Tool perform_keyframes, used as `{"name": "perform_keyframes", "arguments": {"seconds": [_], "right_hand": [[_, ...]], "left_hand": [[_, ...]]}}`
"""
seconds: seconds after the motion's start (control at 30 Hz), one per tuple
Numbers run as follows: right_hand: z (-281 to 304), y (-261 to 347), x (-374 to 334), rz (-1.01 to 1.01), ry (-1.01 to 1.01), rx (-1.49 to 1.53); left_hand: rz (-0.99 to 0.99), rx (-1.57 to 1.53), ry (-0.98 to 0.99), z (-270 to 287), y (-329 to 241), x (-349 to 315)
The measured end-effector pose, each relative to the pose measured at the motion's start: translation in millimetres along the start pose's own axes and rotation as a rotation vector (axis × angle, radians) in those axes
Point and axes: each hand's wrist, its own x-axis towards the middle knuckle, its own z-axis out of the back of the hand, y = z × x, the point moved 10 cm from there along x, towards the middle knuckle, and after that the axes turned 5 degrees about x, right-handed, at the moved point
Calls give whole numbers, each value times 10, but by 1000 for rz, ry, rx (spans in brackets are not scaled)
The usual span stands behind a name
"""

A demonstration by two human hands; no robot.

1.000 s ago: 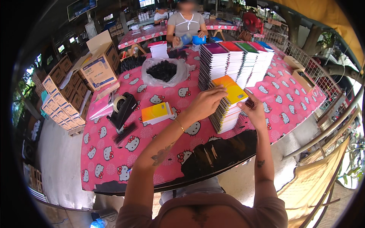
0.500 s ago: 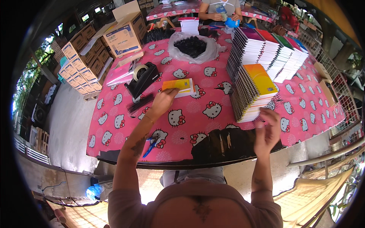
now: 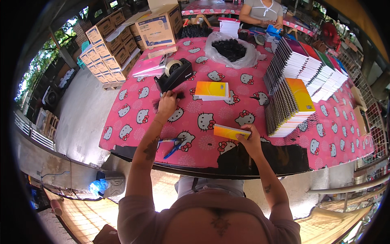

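- The right hand (image 3: 250, 142) has its grip closed on the near edge of an orange-yellow notebook (image 3: 230, 131), fingers curled over it; the book lies low and tilted at the near side of the tabletop (image 3: 134, 118), just beside a strip of black plastic sheet (image 3: 264, 156).
- The left hand (image 3: 167, 103) reaches forward, palm down, its grip curled over a small dark object I cannot make out, just in front of a black tape dispenser (image 3: 175, 74).
- Between the hands, further back, a second orange notebook (image 3: 211, 90) lies flat on a thin white stack.
- A pair of blue-handled scissors (image 3: 172, 144) lies under the left forearm, near the tabletop's front edge.
- To the right stands a fanned stack of spiral notebooks (image 3: 289, 106), yellow cover on top, with longer rows behind it.
- A clear bag of black items (image 3: 230, 49) sits at the far middle.
- Cardboard boxes (image 3: 156, 26) are piled at the far left; another person (image 3: 262, 10) works at the far end.
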Motion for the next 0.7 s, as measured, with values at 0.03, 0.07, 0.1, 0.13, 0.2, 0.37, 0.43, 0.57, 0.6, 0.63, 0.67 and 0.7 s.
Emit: {"name": "perform_keyframes", "arguments": {"seconds": [0.03, 0.07, 0.1, 0.13, 0.2, 0.37, 0.43, 0.57, 0.6, 0.63, 0.67, 0.7], "right_hand": [[-43, -39, -2, -20, 35, 2], [-78, -78, 11, -32, 71, 5], [-104, -118, 25, -48, 100, 6], [-64, -122, 19, -52, 97, -17], [-55, -116, 10, -70, 117, -53], [-176, -140, -19, -107, 170, -33], [-144, -184, -21, -131, 168, -25], [-99, -276, -27, -157, 154, 21], [-115, -226, -26, -151, 151, 12], [-120, -191, -20, -143, 149, 1], [-120, -201, -16, -138, 163, 16], [-134, -225, -17, -136, 178, 32]], "left_hand": [[-26, 9, -66, -56, 65, -46], [-54, 20, -139, -76, 103, -83], [-87, 27, -208, -56, 89, -106], [-77, 5, -244, 9, -55, -75], [-55, 70, -169, 58, -225, -44], [-32, 5, -216, 174, -97, -182], [-6, -56, -335, 473, -281, -147], [-34, -464, -221, 778, -852, -227], [-90, -595, -119, 813, -1118, -327], [-145, -725, -16, 822, -1367, -444], [-118, -784, 7, 824, -1471, -534], [-86, -842, 34, 806, -1547, -625]]}}
